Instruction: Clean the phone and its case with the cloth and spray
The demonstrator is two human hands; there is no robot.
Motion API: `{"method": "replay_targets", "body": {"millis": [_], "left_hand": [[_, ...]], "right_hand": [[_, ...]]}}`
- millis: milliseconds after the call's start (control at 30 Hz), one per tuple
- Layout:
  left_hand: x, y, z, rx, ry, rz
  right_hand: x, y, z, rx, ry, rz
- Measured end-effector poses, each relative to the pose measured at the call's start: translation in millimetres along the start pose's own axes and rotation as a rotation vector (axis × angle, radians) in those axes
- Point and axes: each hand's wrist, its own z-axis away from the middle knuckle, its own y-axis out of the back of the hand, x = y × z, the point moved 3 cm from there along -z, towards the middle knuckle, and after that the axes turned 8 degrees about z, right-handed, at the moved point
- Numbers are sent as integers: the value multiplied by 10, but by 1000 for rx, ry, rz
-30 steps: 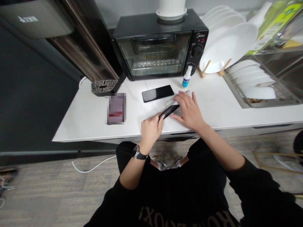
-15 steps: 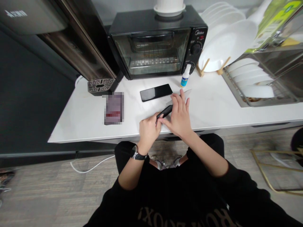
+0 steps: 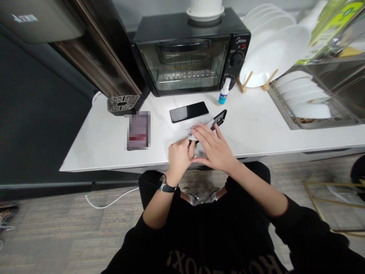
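Case (image 3: 219, 119), black, slants over surface (image 3: 256, 131) near front edge, near end pinched in grip of left hand (image 3: 179, 155); right hand (image 3: 214, 149) flattened across pale cloth (image 3: 193, 137), whether clutching it I can't tell, so best stroke lengthwise, lightly, with left pinch firm against twisting.

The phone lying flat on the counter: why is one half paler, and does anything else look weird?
Head view: the phone's left half is paler, probably from a reflection; head view: blocky squares hide the purple thing's details; head view: the tall machine leans, perhaps from lens stretch.
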Motion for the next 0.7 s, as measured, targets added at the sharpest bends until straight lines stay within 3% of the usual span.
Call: {"method": "replay_targets", "body": {"millis": [167, 300, 500, 600, 700], "left_hand": [[61, 53, 21, 67, -67, 76], [41, 41, 36, 53, -59, 57], [20, 30, 68, 50, -84, 94], [14, 29, 66, 38, -81, 131], [-9, 17, 43, 44, -61, 152]], "right_hand": [[485, 84, -19, 33, -178, 49], [621, 55, -46, 96, -319, 43], [252, -80, -89, 250, -533, -12], [-15, -92, -103, 237, -514, -14], [-281, -83, -106, 179, -401, -60]]}}
